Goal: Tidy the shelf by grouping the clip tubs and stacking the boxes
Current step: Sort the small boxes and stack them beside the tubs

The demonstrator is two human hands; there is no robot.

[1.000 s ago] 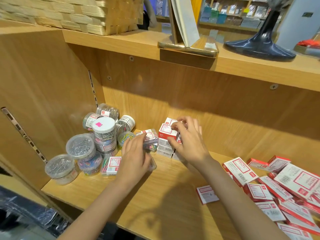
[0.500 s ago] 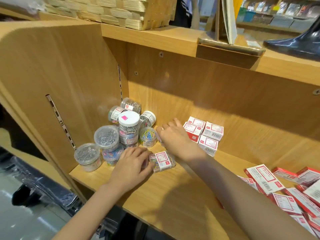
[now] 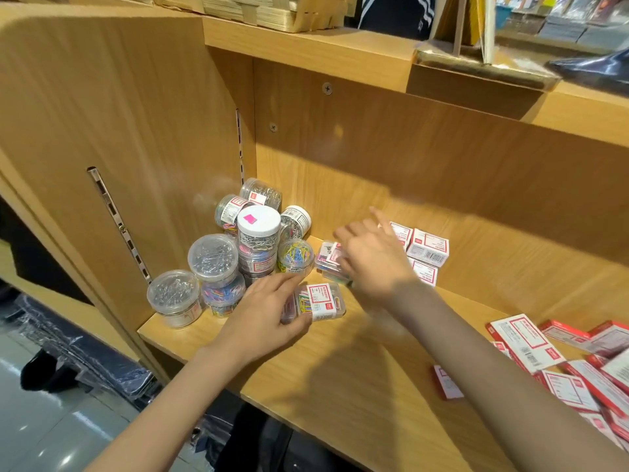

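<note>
The right hand has left the stack of small red-and-white staple boxes at the back wall, where it rested a second ago, and now reaches across to a clear rectangular clip case at its nine o'clock; blur hides whether that grip is spread or pinching. The left hand has come forward and now pinches another clear rectangular case of coloured clips, thumb under its near edge. Boxes look squared; effort turns to clips. The round clip tubs crowd the shelf's ten o'clock corner, tight against the side panel. Bare shelf board lies open at six o'clock up to the front lip, while loose flat boxes fill three o'clock.
</note>
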